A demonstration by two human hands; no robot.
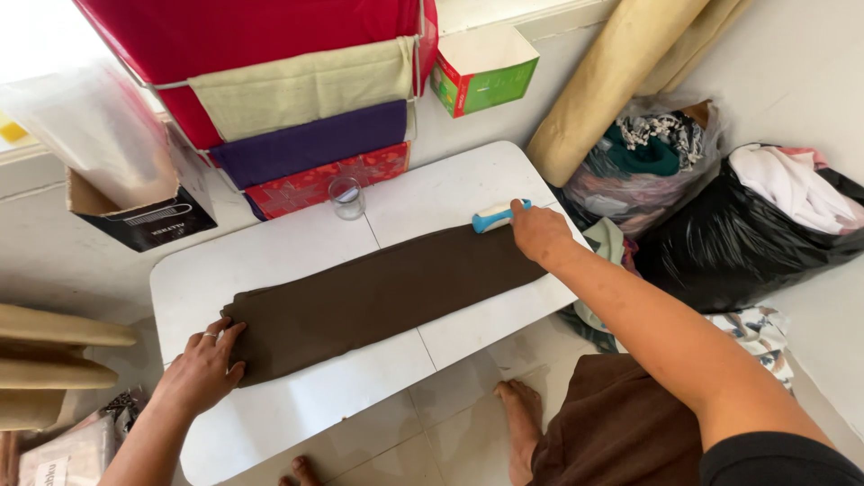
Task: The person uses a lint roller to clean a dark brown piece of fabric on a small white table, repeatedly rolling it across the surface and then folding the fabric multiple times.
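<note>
A long strip of brown cloth (378,292) lies flat across a white folding table (297,243). My left hand (205,364) presses down on the cloth's left end, fingers spread, a ring on one finger. My right hand (538,232) rests at the cloth's right end and grips a small blue and white handled tool (497,216), which touches the cloth's far corner.
A clear glass (346,198) stands at the table's far edge. Behind it hang red, beige and purple cloths (306,99) on a rack, with a green box (481,67) nearby. Fabric rolls (612,72), bags of clothes (747,216) and a cardboard box (144,216) surround the table. My bare feet (522,423) stand below.
</note>
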